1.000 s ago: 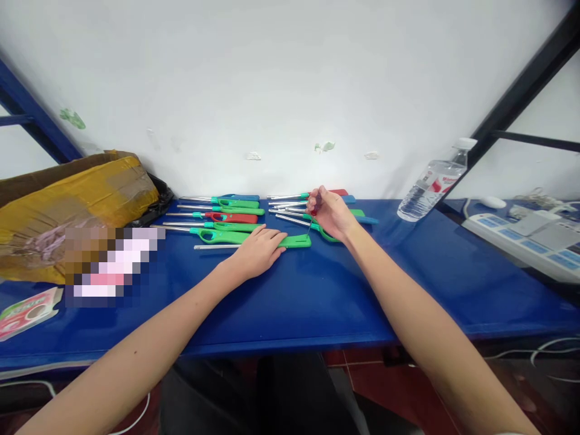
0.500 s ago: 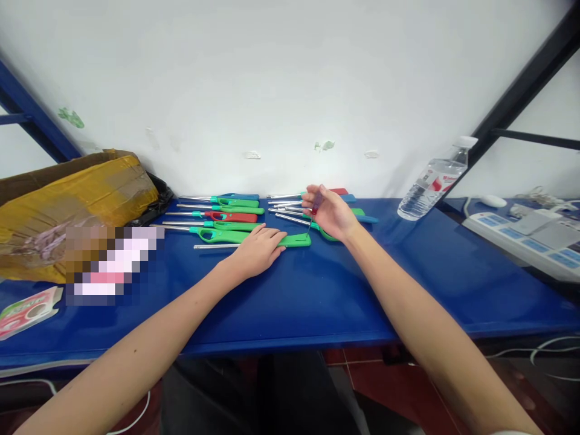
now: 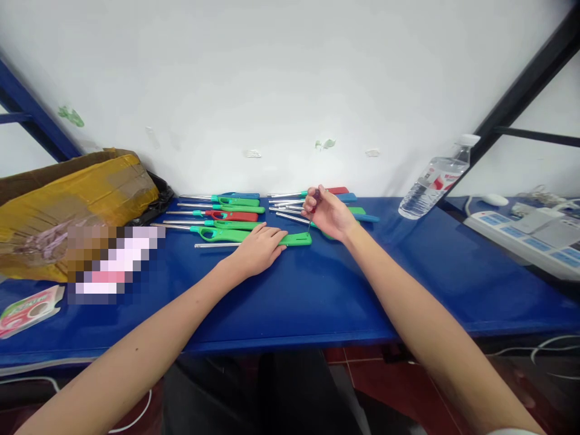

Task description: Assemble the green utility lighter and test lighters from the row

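Observation:
My left hand (image 3: 260, 251) lies over a green lighter (image 3: 296, 240), its fingers wrapped on the handle and pressing it to the blue table. The lighter's metal tube points left. My right hand (image 3: 330, 214) holds a small screwdriver (image 3: 316, 197) with a dark red handle upright, and its thin shaft reaches down to the right end of the green handle. Several green, red and blue lighters (image 3: 233, 216) lie in a row behind my left hand. More lighters (image 3: 347, 197) lie behind my right hand, partly hidden by it.
A taped cardboard box (image 3: 77, 211) and a torn card packet (image 3: 31, 311) are on the left of the blue table (image 3: 290, 302). A water bottle (image 3: 435, 176) leans at the right rear, near a power strip (image 3: 521, 235). A white wall stands behind.
The fingers of my right hand have curled more closely around the screwdriver handle. My left hand and the green lighter stay in nearly the same place.

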A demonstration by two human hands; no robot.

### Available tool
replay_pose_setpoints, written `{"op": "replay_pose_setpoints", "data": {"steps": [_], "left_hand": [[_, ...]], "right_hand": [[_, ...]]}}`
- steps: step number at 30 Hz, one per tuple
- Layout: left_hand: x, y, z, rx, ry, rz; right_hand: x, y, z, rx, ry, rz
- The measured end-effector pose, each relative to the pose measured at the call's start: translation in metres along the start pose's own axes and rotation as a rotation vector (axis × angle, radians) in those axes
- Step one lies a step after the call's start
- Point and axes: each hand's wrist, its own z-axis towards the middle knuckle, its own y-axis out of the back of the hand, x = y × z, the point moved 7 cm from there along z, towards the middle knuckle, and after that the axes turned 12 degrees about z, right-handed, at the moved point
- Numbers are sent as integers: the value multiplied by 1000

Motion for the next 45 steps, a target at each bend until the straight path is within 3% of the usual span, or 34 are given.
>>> {"op": "replay_pose_setpoints", "data": {"steps": [15, 32, 36, 41, 45], "left_hand": [[0, 0, 0, 12, 17, -5], [2, -2, 0, -12, 13, 5], [2, -4, 0, -7, 15, -6], [1, -3, -1, -18, 12, -16], [1, -3, -1, -13, 14, -5]], "right_hand": [[1, 3, 1, -12, 69, -39], [13, 17, 1, -103, 200, -270], [30, 24, -2, -150, 334, -537], [50, 5, -24, -88, 635, -1138], [56, -3, -41, -31, 704, -1262]]}}
